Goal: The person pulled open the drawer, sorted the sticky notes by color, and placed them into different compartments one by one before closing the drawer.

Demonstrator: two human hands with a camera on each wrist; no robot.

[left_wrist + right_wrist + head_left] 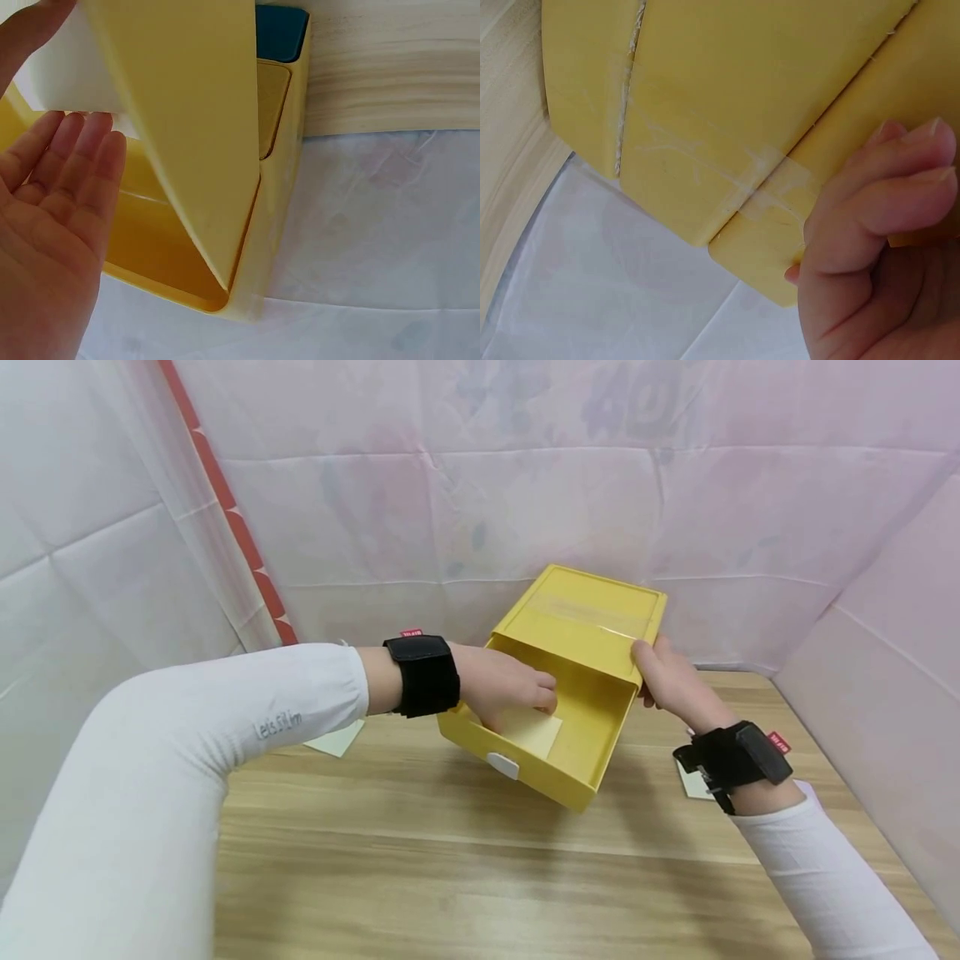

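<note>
On the wooden table (465,860) one yellow drawer box (581,614) is held tilted above the surface, its single drawer (577,727) pulled out toward the person. Inside the drawer lies one pale yellow note (534,731); the left hand (506,689) reaches in over it with fingers straight and close together, fingertips touching or just over the paper. The right hand (671,681) grips the box's right edge, fingers curled round its side. Two more pale paper slips lie on the table, one by the left sleeve (336,739), one under the right wrist (693,783).
</note>
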